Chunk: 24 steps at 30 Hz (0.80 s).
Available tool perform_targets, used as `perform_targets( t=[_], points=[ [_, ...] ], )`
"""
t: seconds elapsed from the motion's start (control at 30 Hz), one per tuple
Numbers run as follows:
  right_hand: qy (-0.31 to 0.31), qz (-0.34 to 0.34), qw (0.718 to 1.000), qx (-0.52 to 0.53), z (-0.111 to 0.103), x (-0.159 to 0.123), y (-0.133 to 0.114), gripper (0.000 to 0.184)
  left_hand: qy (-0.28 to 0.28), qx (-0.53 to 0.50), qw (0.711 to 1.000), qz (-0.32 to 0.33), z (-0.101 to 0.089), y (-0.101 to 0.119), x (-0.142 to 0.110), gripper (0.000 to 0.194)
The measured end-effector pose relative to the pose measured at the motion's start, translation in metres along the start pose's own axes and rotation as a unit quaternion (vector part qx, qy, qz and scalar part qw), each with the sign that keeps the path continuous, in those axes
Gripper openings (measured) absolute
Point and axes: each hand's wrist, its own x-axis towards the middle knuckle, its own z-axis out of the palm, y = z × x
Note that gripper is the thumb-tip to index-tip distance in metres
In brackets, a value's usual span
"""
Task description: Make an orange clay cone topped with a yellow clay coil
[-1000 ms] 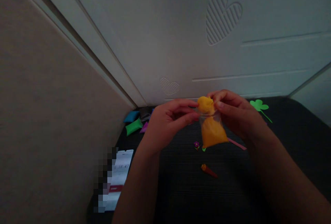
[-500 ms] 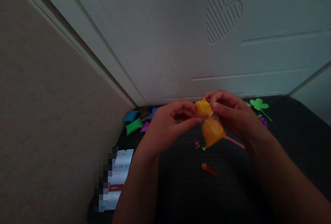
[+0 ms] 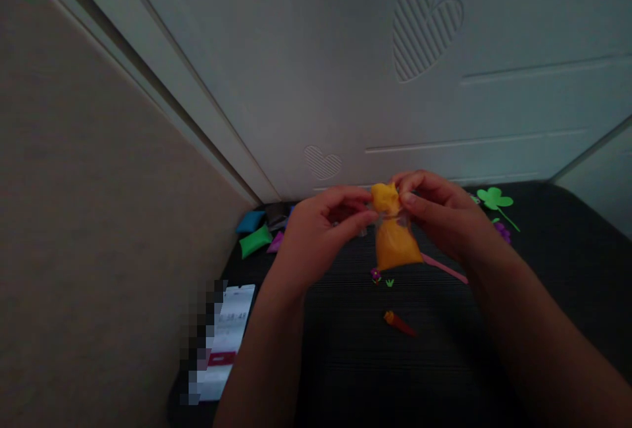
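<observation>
Between my two hands, a clear plastic bag of yellow-orange modelling clay [image 3: 396, 243] hangs above the dark table. A lump of the same clay [image 3: 385, 198] bulges out of the bag's top. My left hand [image 3: 323, 234] pinches the bag's upper edge and the lump from the left, thumb below and fingers above. On the other side, my right hand [image 3: 439, 214] grips the lump and bag top between thumb and fingers. Beneath the bag lie a small purple clay flower [image 3: 376, 274], a tiny green leaf piece [image 3: 390, 283] and an orange-brown carrot-shaped piece [image 3: 399, 324].
A phone [image 3: 230, 336] with a lit timer lies at the left. Behind it are blue [image 3: 250, 221] and green [image 3: 255, 241] clay packets. A pink stick-like tool [image 3: 447, 268] lies near my right wrist, a green clover shape [image 3: 495, 199] at the back right. A white panel [image 3: 345, 72] rises behind.
The bag has swung and shifted slightly left, and its lower end now hangs nearer the purple flower. Both hands keep their grip at its top.
</observation>
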Motion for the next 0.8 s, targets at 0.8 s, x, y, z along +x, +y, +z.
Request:
perform_targets(
  t=[0.8],
  points=[
    [0.159, -0.185, 0.967, -0.081, 0.028, -0.012, -0.009, 0.011, -0.074, -0.295, 0.948, -0.096, 0.014, -0.014, 0.011, 0.012]
  ],
)
